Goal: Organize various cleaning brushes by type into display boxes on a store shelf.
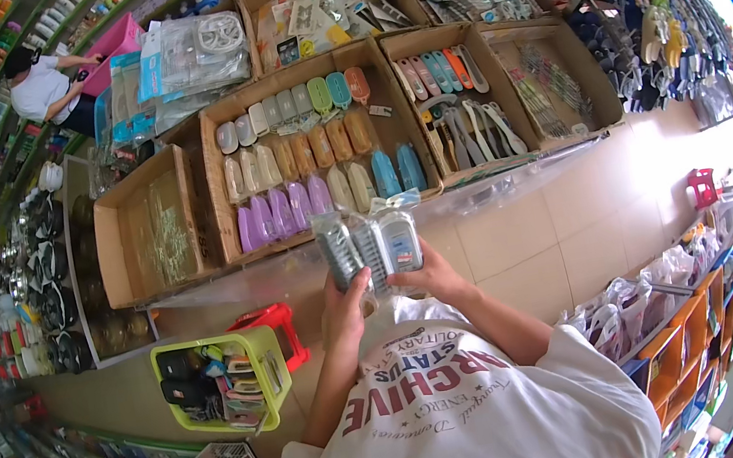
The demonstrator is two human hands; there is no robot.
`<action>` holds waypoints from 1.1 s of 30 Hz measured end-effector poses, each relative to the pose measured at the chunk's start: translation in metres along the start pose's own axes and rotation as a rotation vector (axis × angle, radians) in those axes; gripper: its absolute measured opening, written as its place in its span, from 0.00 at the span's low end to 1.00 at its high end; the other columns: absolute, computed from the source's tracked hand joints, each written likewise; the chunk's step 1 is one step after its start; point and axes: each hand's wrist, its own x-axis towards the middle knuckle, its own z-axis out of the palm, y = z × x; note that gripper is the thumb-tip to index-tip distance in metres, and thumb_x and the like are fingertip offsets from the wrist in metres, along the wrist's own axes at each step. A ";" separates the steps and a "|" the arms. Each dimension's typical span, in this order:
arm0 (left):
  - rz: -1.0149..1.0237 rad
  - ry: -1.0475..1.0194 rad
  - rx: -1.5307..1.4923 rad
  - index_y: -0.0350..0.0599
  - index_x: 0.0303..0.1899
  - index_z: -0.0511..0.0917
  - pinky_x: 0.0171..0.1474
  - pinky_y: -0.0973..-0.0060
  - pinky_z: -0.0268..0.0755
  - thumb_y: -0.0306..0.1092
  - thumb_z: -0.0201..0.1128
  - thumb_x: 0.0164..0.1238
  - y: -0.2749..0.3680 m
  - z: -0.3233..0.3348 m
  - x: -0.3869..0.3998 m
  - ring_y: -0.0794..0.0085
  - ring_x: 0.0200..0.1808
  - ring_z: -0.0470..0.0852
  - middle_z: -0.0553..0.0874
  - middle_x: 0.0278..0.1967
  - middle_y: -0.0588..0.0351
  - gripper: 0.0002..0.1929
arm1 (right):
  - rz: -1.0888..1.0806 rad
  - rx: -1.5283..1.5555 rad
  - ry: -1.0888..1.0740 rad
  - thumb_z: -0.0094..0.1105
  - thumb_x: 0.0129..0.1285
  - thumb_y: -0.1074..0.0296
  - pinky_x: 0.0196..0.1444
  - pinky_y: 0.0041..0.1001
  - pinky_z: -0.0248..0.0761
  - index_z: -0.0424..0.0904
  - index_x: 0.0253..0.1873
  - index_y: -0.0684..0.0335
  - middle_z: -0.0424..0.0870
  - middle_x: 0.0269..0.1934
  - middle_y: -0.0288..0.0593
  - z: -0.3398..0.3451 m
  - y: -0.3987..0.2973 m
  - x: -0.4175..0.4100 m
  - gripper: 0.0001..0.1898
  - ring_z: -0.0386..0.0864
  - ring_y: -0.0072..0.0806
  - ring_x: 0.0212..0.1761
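Observation:
My left hand [343, 308] grips a grey scrubbing brush [339, 251] in a clear wrapper, its bristles facing up. Beside it, a second wrapped brush with bristles [370, 246] stands between both hands, its lower end near my thumbs. My right hand [432, 272] is closed around a grey wrapped brush [400, 234] that bears a label. Just beyond them lies a cardboard box [410, 175] with rows of wrapped brushes: purple brushes [281, 212] at the near side, brown brushes [321, 146] in the middle, and grey, green, teal and orange brushes [320, 94] at the back.
Long-handled brushes [466, 134] fill part of the box to the right. A cardboard box [112, 237] with thin packets stands left. On the floor are a yellow-green basket [275, 376] of goods and a red stool [295, 344]. A person [46, 89] stands far left by shelves.

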 end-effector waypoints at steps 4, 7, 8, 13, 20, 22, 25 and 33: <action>0.046 -0.068 0.021 0.38 0.61 0.70 0.59 0.72 0.69 0.40 0.70 0.66 -0.006 0.016 0.021 0.73 0.51 0.79 0.81 0.49 0.57 0.27 | 0.072 0.059 0.056 0.77 0.53 0.69 0.63 0.32 0.70 0.61 0.70 0.67 0.79 0.57 0.45 -0.026 -0.006 0.009 0.42 0.77 0.31 0.58; 0.114 -0.049 0.043 0.40 0.61 0.70 0.57 0.70 0.71 0.37 0.63 0.72 -0.003 0.020 0.044 0.73 0.51 0.80 0.81 0.51 0.56 0.22 | 0.122 0.104 0.105 0.76 0.53 0.70 0.62 0.32 0.71 0.62 0.69 0.67 0.79 0.56 0.45 -0.043 -0.007 0.020 0.40 0.78 0.31 0.57; 0.108 -0.053 0.043 0.40 0.61 0.70 0.57 0.70 0.71 0.37 0.63 0.72 -0.001 0.022 0.053 0.73 0.51 0.80 0.81 0.51 0.56 0.22 | 0.132 0.194 0.118 0.76 0.54 0.71 0.61 0.32 0.72 0.63 0.68 0.66 0.80 0.55 0.45 -0.048 -0.008 0.024 0.39 0.78 0.31 0.56; -0.088 -0.248 -0.387 0.45 0.65 0.63 0.52 0.65 0.79 0.45 0.62 0.73 0.024 0.043 0.115 0.60 0.54 0.83 0.79 0.54 0.53 0.27 | 0.149 0.467 0.135 0.72 0.56 0.74 0.58 0.34 0.76 0.67 0.64 0.66 0.82 0.51 0.44 -0.075 -0.025 0.059 0.32 0.82 0.32 0.52; -0.283 -0.326 -0.381 0.50 0.67 0.63 0.49 0.63 0.79 0.46 0.58 0.75 0.012 0.052 0.220 0.66 0.50 0.83 0.80 0.51 0.55 0.25 | 0.130 0.462 0.220 0.71 0.57 0.74 0.59 0.34 0.75 0.68 0.63 0.65 0.81 0.53 0.43 -0.113 -0.041 0.122 0.30 0.81 0.32 0.54; -0.390 -0.261 -0.367 0.50 0.73 0.57 0.56 0.60 0.75 0.40 0.52 0.75 -0.005 0.053 0.252 0.66 0.58 0.78 0.76 0.58 0.55 0.28 | 0.092 0.425 0.258 0.71 0.58 0.73 0.58 0.33 0.75 0.68 0.63 0.64 0.81 0.53 0.42 -0.119 -0.049 0.146 0.28 0.81 0.30 0.52; 0.142 -0.223 0.256 0.47 0.76 0.52 0.60 0.61 0.71 0.35 0.53 0.70 -0.024 0.078 0.293 0.62 0.61 0.75 0.73 0.64 0.53 0.34 | 0.016 0.392 0.365 0.71 0.58 0.73 0.58 0.32 0.75 0.68 0.63 0.63 0.81 0.52 0.41 -0.131 -0.054 0.172 0.28 0.81 0.29 0.52; 0.229 -0.158 0.824 0.46 0.74 0.56 0.52 0.59 0.76 0.35 0.68 0.59 -0.068 0.145 0.388 0.46 0.49 0.82 0.71 0.61 0.33 0.42 | -0.014 0.358 0.607 0.63 0.62 0.73 0.38 0.26 0.81 0.71 0.59 0.65 0.82 0.46 0.42 -0.150 -0.070 0.179 0.21 0.84 0.29 0.41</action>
